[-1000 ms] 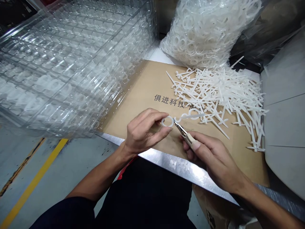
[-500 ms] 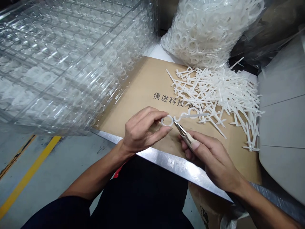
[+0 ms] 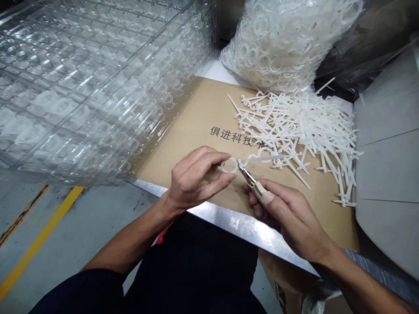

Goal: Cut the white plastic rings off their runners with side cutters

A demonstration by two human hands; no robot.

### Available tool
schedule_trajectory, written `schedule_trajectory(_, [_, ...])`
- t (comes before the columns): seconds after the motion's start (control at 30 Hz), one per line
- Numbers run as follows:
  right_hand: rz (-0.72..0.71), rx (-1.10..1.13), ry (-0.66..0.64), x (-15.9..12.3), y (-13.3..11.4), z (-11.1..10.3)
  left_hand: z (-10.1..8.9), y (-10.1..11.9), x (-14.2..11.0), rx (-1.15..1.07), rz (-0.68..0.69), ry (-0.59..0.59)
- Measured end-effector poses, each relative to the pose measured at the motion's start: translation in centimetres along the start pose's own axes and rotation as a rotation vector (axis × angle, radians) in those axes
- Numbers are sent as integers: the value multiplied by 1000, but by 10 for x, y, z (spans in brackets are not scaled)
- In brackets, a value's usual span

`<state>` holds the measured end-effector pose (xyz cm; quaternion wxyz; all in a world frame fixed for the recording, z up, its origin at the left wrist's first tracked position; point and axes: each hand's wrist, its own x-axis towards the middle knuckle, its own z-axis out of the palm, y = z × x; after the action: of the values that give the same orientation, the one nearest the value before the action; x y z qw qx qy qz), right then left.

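Observation:
Between the thumb and fingers of my left hand [image 3: 198, 176] is a translucent white plastic ring [image 3: 229, 165]. A thin curved white runner [image 3: 262, 158], with a second ring on it, extends to the right of that ring. My right hand [image 3: 291, 211] is closed around the light handle of a pair of nippers [image 3: 258, 189]. The metal jaws of the nippers meet the plastic at the right side of the held ring, where it borders the runner. Whether the jaws have parted the two pieces is too small to tell.
A heap of white plastic runners [image 3: 301, 126] lies on the cardboard sheet [image 3: 193, 117]. Behind it stands a clear bag of rings [image 3: 268, 56]. Stacked clear trays [image 3: 98, 87] holding white parts rise at left. A grey panel [image 3: 389, 165] borders the right; a metal edge [image 3: 229, 221] runs in front.

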<state>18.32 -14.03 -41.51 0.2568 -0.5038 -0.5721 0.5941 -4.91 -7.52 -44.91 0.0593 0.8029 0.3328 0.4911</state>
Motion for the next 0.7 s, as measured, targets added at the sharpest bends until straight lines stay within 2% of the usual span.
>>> schedule_trajectory(0.7, [-15, -51, -5, 1, -3, 0, 0, 0, -1, -16, 8, -3])
